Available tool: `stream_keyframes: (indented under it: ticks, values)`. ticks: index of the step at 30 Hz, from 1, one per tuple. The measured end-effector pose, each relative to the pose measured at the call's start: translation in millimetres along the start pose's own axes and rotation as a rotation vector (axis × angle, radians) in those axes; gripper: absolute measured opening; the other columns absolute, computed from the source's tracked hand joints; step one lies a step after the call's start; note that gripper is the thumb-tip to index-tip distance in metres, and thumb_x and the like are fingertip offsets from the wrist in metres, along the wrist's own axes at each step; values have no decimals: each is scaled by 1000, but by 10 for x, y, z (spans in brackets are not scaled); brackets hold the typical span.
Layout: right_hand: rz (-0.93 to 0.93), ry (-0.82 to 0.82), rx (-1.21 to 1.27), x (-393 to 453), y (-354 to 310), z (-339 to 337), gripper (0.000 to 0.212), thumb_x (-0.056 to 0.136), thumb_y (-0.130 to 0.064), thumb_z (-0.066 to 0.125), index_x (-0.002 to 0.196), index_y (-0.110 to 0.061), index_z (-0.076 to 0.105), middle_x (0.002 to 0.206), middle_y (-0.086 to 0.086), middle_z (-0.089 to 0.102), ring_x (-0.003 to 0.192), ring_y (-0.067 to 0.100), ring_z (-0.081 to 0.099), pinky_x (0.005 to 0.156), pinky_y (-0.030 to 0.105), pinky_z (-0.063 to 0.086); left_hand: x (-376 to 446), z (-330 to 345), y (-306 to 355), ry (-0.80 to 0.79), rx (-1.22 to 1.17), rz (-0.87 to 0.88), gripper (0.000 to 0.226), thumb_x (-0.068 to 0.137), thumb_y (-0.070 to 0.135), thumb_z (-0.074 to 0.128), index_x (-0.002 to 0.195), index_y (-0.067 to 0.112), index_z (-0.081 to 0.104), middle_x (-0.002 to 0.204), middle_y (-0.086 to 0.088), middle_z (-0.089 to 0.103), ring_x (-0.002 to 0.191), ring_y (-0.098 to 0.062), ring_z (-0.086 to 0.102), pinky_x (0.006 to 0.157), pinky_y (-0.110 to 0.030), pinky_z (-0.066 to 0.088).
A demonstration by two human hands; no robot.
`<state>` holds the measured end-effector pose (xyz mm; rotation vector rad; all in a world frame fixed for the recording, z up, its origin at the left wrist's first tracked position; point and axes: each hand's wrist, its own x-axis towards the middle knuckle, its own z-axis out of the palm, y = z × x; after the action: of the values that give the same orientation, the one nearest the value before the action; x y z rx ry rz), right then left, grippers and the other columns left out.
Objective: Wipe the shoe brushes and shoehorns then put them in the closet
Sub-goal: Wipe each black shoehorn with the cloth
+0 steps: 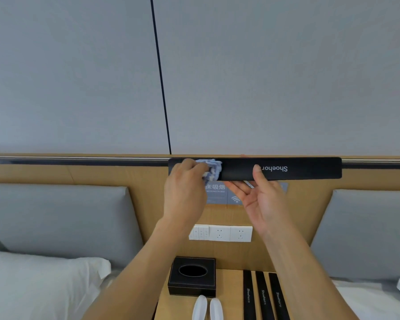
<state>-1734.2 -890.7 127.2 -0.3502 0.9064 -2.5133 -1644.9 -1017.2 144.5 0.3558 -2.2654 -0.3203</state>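
Nearest, low on desk (231,277), well below both sets of fingers: two white shoe brushes (207,308) side by side, handles cut off by frame edge. Just right of them three black shoehorns (264,296) lying parallel, lettering up, not yet picked up. Black tissue box (191,277) just behind brushes. White pillow (44,280) off to left, bed edge at right.

Further up, wall socket panel (221,232) between the two forearms. No-smoking sign (217,191) partly hidden behind hands.

Held up at arm's length, level: fourth black shoehorn (293,168), long axis left to right, lettering upside down. Right hand (264,204) palm up, thumb pressed on front face near lettering, other fingers spread behind and under the strip; clamped on shoehorn in a loose pinch. Left hand (186,189) fingers curled tight round bunched blue cloth (211,168), cloth pressed on shoehorn's left end, just left of right thumb.

Step judged: wiping stage, first shoehorn of four, nothing visibly stowed. Closet not in view.

Next move likely calls for: dragging cloth along strip toward right fingers, shifting right grip aside to clear covered patch, flipping for back face. Thin flat strip, likely slippery; steady counter-pressure needed.
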Motion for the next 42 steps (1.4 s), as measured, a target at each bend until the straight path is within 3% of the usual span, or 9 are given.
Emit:
stream_keyframes:
  ticks: [7,10,12,15,19,24,30,36,42]
  values:
    - [34,-248,-103,-48,-42,-81,39,106,-15,39,139,-22,57,129,22,64,114,31,66,93,39,58,-116,49,260,-18,-130,131,19,87,4,65,103,8,74,104,-5,65,94,-23,57,67,-39,53]
    - [15,-402,-204,-87,-120,-209,53,98,3,47,141,-26,54,133,17,64,124,30,62,100,41,54,-106,30,202,-20,-185,111,22,88,2,63,107,8,74,106,-4,66,97,-22,58,71,-37,52]
    - [-5,-443,-298,-111,-160,-249,54,89,3,59,133,-27,62,131,12,66,126,27,60,99,37,54,-100,3,194,-27,-196,104,23,89,2,62,108,9,74,108,-2,66,98,-19,58,74,-33,51]
    - [-7,-399,-351,-131,-179,-256,43,81,-5,67,114,-32,73,123,5,71,122,22,63,94,30,56,-93,-19,197,-33,-191,111,23,91,4,61,109,11,74,107,-1,66,97,-18,57,73,-31,50]
    - [-132,-263,-387,-86,-103,-238,39,78,-6,71,116,-6,61,120,16,69,115,33,67,90,40,59,-93,-40,201,-9,-149,128,23,90,8,64,111,11,73,107,-2,66,98,-19,57,73,-31,50]
    - [9,6,-206,-96,60,-141,41,77,-23,72,112,-1,65,108,22,74,97,35,74,76,36,63,-77,-49,227,55,-48,208,24,85,4,69,108,8,74,107,-8,66,101,-27,58,65,-42,55]
    - [148,-53,-11,-140,129,-65,46,84,-22,66,124,0,58,114,27,70,106,36,71,83,38,61,-14,-74,222,121,70,236,23,79,2,73,102,7,74,106,-9,67,100,-28,60,62,-32,54]
    - [140,-119,-20,-147,179,-92,36,88,-13,62,123,-6,62,120,20,70,110,38,69,87,44,60,-72,-43,104,67,83,263,25,82,-1,68,105,7,72,110,-9,65,104,-26,56,64,-37,57]
    - [122,-76,-57,-108,75,-177,53,90,-13,61,140,-6,46,125,26,66,112,41,67,89,46,59,-84,-117,-295,49,110,198,38,73,-10,74,107,5,73,111,-14,67,100,-34,60,68,-41,58]
